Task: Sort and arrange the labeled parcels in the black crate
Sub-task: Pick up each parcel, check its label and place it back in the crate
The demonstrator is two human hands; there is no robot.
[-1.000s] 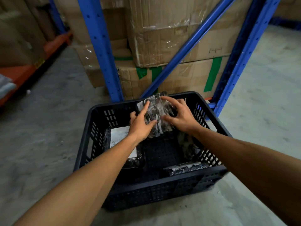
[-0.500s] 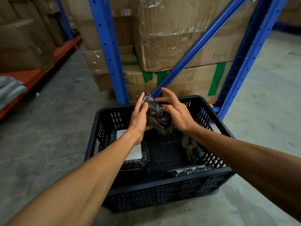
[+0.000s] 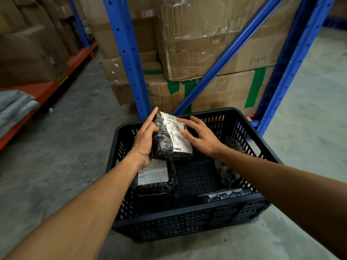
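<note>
A black slatted crate (image 3: 184, 216) stands on the concrete floor. Above its far-left part I hold a black plastic-wrapped parcel (image 3: 165, 145) with a white label facing up. My left hand (image 3: 144, 141) grips its left side from underneath. My right hand (image 3: 201, 136) rests with spread fingers on the label's right edge. Below it a second labelled parcel (image 3: 155, 178) lies flat on the crate floor at the left. Another dark parcel (image 3: 228, 166) leans on the right wall, partly hidden by my right forearm. A thin one (image 3: 223, 195) lies against the near wall.
Blue rack uprights (image 3: 127, 59) and a diagonal brace (image 3: 225, 55) rise just behind the crate, with stacked cardboard boxes (image 3: 202, 38) behind them. An orange shelf beam (image 3: 47, 89) with grey cloth (image 3: 13, 107) runs along the left. Bare concrete floor (image 3: 62, 147) surrounds the crate.
The held parcel has been turned over, so its white label now faces up. Both hands have shifted their hold on it, and it sits a little lower over the crate's left part.
</note>
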